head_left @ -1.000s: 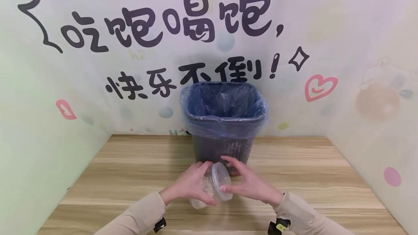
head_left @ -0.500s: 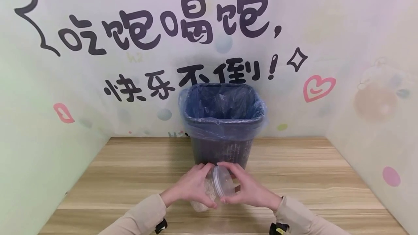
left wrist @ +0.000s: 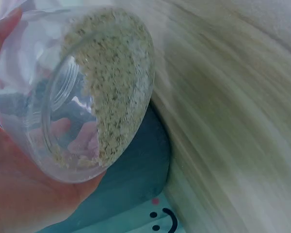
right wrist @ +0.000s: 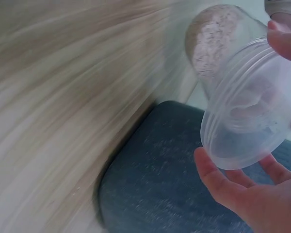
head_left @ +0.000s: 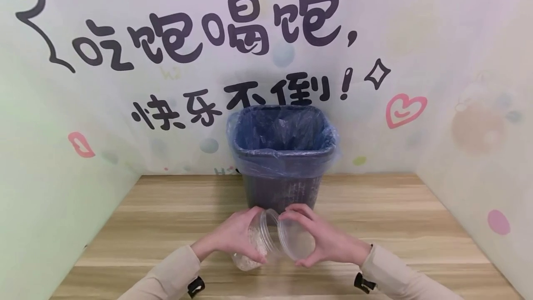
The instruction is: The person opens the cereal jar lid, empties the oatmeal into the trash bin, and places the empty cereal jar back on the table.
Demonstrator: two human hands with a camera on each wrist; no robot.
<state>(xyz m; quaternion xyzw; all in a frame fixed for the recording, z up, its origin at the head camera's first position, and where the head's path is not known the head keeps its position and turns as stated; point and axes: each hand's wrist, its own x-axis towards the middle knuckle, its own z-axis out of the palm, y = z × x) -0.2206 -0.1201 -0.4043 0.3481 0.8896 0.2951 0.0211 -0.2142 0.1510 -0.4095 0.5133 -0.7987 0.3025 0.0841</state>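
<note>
My left hand [head_left: 238, 235] grips a clear plastic jar [head_left: 268, 237] around its side. The jar is tilted, its mouth turned to the right. Pale flakes [left wrist: 117, 82] that look like oats gather along its lower side and base. My right hand [head_left: 322, 240] pinches a translucent round lid [head_left: 296, 239] by its rim, thumb at the near edge and fingers at the far one. The lid is off the jar, a small gap from its mouth. In the right wrist view, the lid [right wrist: 252, 121] partly covers the jar [right wrist: 218, 43].
Directly behind the hands stands a dark bin [head_left: 281, 191] lined with a blue plastic bag [head_left: 287, 163]. It rests on the wood-grain tabletop [head_left: 166, 207] against a back wall [head_left: 125, 152] with printed lettering. White side walls rise at left and right.
The lid has come away from the jar's mouth and moved right with my right hand. My left hand and the jar have shifted slightly left.
</note>
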